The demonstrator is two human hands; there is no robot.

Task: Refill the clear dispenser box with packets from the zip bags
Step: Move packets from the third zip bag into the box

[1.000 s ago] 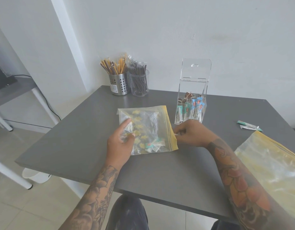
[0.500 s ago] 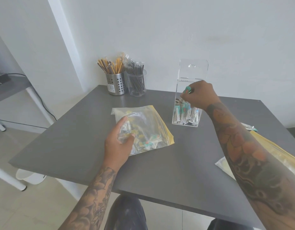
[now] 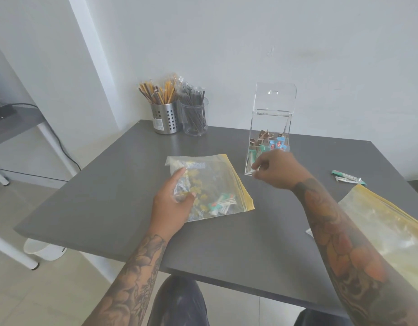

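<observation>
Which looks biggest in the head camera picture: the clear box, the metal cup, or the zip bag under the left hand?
1. Zip bag
2. Clear box, somewhat smaller, though farther away
3. Metal cup, smallest

On the table [image 3: 109, 189] a zip bag [image 3: 217, 182] lies in the middle, with packets [image 3: 220, 204] inside it. The left hand [image 3: 173, 203] rests on the bag's near left part. Right of the bag stands the dispenser box [image 3: 270, 128], lid up, packets in its bottom; the right hand [image 3: 278, 169] hovers just before it. Two holders [image 3: 165, 118] of sticks stand at the back left. Two loose packets [image 3: 347, 180] lie right of the box, a second bag [image 3: 389, 229] nearer, at the right edge.
</observation>
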